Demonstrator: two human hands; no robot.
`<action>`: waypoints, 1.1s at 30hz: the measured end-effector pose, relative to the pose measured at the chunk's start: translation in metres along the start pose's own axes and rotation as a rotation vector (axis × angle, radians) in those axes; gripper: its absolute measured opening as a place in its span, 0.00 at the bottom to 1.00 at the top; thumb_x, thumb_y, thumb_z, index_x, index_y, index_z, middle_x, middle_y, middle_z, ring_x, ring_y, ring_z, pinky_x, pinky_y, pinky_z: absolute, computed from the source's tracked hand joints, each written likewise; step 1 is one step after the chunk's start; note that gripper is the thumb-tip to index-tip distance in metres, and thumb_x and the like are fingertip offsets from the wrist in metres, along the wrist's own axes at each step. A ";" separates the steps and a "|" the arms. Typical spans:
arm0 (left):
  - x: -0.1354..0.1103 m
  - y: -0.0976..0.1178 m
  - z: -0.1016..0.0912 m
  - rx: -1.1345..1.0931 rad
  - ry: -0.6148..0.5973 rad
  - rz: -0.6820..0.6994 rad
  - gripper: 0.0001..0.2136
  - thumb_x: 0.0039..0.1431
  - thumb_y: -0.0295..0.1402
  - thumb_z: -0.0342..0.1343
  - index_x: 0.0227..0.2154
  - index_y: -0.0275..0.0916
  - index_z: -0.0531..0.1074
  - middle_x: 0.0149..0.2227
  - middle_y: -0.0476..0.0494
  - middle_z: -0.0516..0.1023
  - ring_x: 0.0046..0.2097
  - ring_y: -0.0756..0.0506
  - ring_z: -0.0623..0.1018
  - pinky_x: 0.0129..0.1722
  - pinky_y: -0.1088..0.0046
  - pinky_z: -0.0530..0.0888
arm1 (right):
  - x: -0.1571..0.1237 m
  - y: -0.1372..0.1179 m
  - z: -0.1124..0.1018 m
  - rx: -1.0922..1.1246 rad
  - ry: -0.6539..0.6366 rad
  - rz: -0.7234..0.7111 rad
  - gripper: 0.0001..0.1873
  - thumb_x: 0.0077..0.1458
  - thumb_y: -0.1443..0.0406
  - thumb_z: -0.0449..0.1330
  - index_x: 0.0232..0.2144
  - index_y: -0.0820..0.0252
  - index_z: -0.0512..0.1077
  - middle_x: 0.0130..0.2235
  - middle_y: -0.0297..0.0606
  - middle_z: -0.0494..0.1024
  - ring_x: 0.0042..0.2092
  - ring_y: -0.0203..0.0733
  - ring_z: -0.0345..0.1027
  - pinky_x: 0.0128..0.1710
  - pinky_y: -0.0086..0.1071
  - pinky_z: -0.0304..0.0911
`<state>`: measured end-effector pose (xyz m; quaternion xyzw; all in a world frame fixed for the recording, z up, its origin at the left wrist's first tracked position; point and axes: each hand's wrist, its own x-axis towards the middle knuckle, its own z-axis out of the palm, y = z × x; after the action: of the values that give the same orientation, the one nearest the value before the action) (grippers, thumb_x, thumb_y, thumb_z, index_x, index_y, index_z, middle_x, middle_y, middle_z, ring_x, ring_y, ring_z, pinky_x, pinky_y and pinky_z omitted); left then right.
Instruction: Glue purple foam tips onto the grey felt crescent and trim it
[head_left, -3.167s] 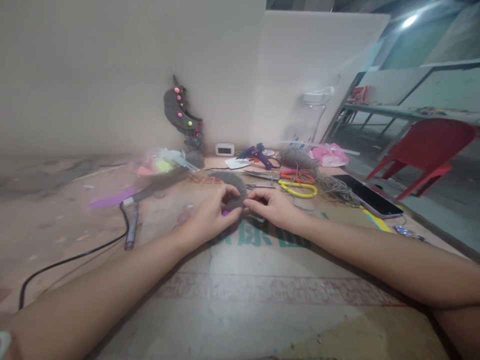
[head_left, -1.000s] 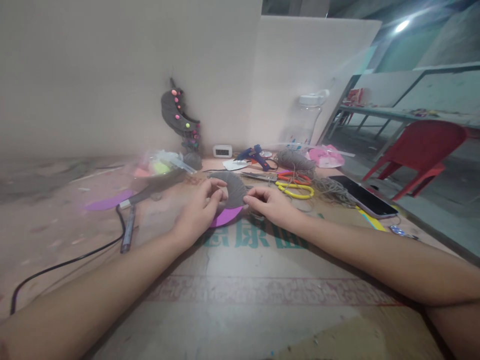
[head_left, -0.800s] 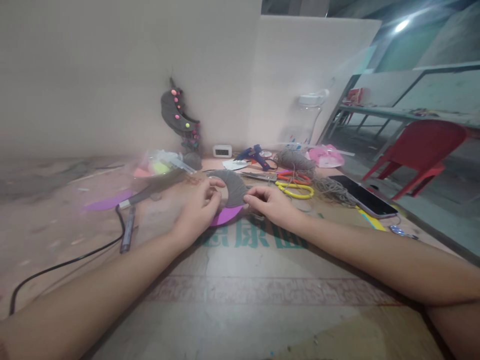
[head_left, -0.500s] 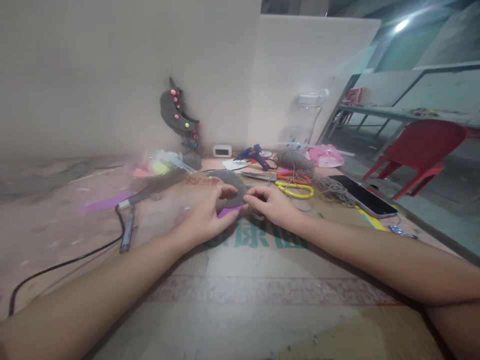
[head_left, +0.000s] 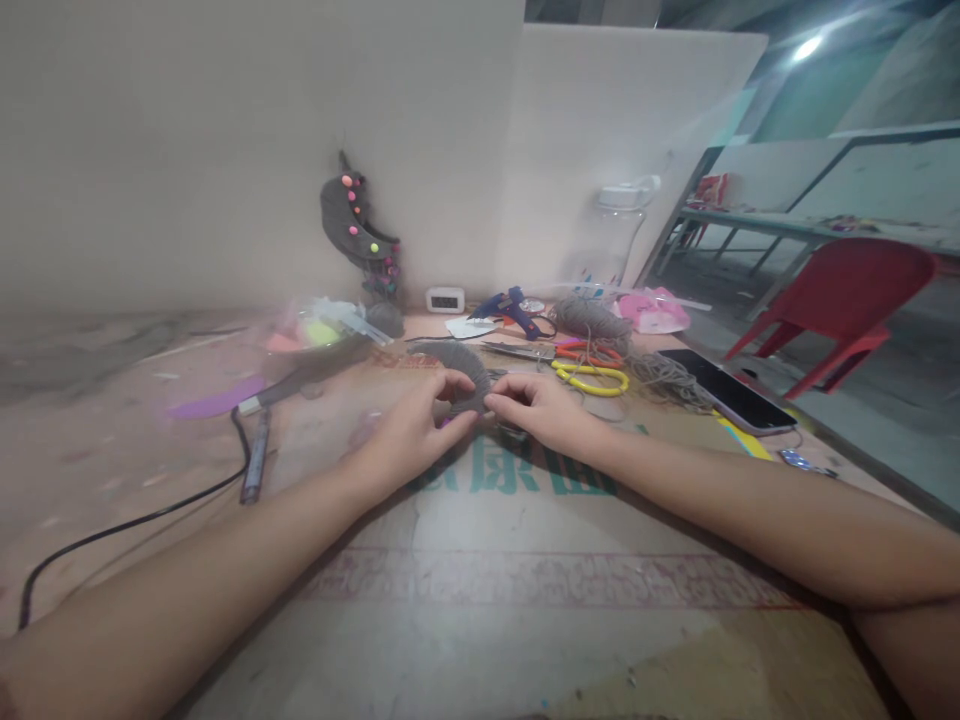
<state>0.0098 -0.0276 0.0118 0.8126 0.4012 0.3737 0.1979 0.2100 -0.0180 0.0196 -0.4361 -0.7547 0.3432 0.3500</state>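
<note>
A crescent-shaped piece wrapped in grey yarn (head_left: pixel 459 366) lies flat on the cardboard-covered table (head_left: pixel 525 560) at the middle. My left hand (head_left: pixel 414 428) grips its near end with thumb and fingers curled round it. My right hand (head_left: pixel 541 410) pinches the yarn at the same end, fingertips touching the left hand's. A sliver of the purple core shows under the left fingers. A strand of grey yarn runs from the piece toward a loose yarn pile (head_left: pixel 600 322) behind the right hand.
Yellow-handled (head_left: pixel 592 377) and orange-handled scissors (head_left: pixel 589 352), a blue glue gun (head_left: pixel 510 308), a small white clock (head_left: pixel 445 298), a phone (head_left: pixel 731 392), and a black cable with a tool (head_left: pixel 253 455) lie about. A finished beaded crescent (head_left: pixel 356 235) leans on the wall. A red chair (head_left: pixel 840 300) stands at right.
The crescent has been turned down flat; the purple part seen a second ago is now almost hidden under my left hand. Both hands stay at its near end.
</note>
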 end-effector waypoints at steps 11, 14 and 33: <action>0.000 -0.002 0.001 0.001 -0.003 -0.004 0.12 0.57 0.38 0.57 0.42 0.41 0.66 0.43 0.45 0.74 0.45 0.45 0.74 0.47 0.67 0.71 | -0.002 -0.005 0.001 -0.057 -0.001 -0.016 0.12 0.54 0.59 0.57 0.26 0.62 0.72 0.23 0.29 0.65 0.26 0.32 0.55 0.25 0.27 0.50; 0.001 0.001 0.000 -0.002 0.005 -0.013 0.10 0.57 0.37 0.57 0.40 0.41 0.67 0.41 0.46 0.75 0.44 0.45 0.74 0.45 0.68 0.71 | -0.002 -0.004 0.001 -0.063 -0.012 -0.013 0.12 0.54 0.59 0.57 0.27 0.62 0.72 0.23 0.29 0.65 0.26 0.32 0.55 0.25 0.26 0.51; 0.008 -0.012 -0.002 -0.289 0.185 -0.104 0.12 0.64 0.40 0.47 0.37 0.39 0.71 0.37 0.45 0.75 0.41 0.46 0.75 0.45 0.69 0.70 | -0.001 0.003 0.002 0.119 0.054 0.055 0.14 0.54 0.55 0.57 0.27 0.60 0.68 0.20 0.27 0.64 0.22 0.31 0.54 0.22 0.27 0.50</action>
<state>0.0055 -0.0139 0.0096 0.7161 0.4011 0.4899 0.2937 0.2098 -0.0179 0.0162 -0.4443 -0.7109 0.3850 0.3861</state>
